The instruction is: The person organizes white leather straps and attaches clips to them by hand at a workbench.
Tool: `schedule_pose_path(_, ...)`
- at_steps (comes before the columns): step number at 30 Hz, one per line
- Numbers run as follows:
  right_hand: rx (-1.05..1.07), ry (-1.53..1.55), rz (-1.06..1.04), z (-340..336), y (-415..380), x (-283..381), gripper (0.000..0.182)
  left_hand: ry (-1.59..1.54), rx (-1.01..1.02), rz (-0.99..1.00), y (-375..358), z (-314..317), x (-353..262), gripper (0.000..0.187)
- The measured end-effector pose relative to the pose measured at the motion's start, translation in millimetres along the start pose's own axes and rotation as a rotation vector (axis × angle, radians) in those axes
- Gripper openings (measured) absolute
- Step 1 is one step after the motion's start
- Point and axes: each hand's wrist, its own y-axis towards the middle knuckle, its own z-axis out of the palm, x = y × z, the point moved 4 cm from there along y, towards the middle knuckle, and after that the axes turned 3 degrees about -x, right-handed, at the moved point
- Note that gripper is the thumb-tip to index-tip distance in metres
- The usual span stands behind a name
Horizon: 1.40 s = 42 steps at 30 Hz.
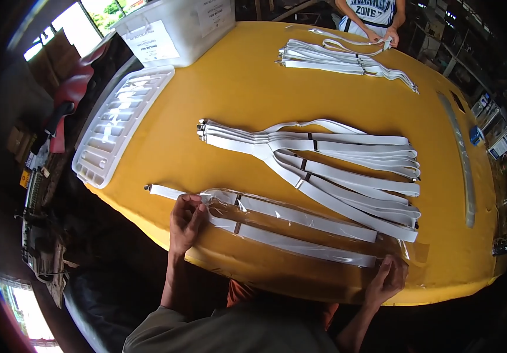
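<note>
A white pair of suspenders point(288, 240) lies near the table's front edge, its two straps side by side within a clear plastic sleeve point(277, 223). Its clip end sticks out past the sleeve on the left. My left hand point(185, 225) pinches the sleeve's left end where the straps come together. At the sleeve's right end, my right hand point(390, 279) is closed, fingertips on the clear film. Just beyond lies a stack of white suspenders point(260, 138), clips bunched at left and straps fanned to the right.
Across the yellow table point(235, 88), a person point(371, 17) handles a white strap beside another suspenders stack point(336, 63). A plastic bin point(174, 35) stands at back left, with its lid point(118, 120) nearer. A long grey strip point(460, 162) lies at right.
</note>
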Motion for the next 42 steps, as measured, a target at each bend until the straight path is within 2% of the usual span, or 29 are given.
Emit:
schedule_pose_path(6,0.003,-0.005,0.027,-1,1,5,0.012,-0.052,0.068,-0.107,7,4,5,0.014)
schedule_pose_path(10,0.013,0.024,0.001,-2,4,11,0.009,-0.081,0.046,-0.061,9,4,14,0.012)
schedule_pose_path(16,-0.079,-0.029,-0.033,-4,6,12,0.004,0.168,-0.044,0.014,9,7,4,0.014)
schedule_pose_path(18,-0.114,-0.043,-0.006,-4,6,11,0.004,0.183,-0.011,0.032,13,-2,20,0.019)
schedule_pose_path(22,-0.152,-0.069,0.0,-6,5,10,0.007,0.182,0.034,-0.003,14,0,21,0.021)
schedule_pose_path(25,-0.2,-0.044,0.029,-7,3,11,0.011,0.235,-0.004,0.114,13,2,20,0.02)
schedule_pose_path(34,-0.307,0.024,0.037,-9,1,5,0.021,0.274,-0.014,0.082,12,0,23,0.021)
schedule_pose_path(36,-0.262,-0.018,-0.008,-10,1,10,0.016,0.242,-0.006,0.073,12,-3,27,0.02)
schedule_pose_path(40,-0.279,0.014,0.006,-9,-1,6,0.02,0.168,-0.002,0.082,14,-5,31,0.019)
schedule_pose_path(42,-0.292,-0.002,-0.004,-9,-2,6,0.021,0.05,-0.016,-0.032,17,-9,39,0.019)
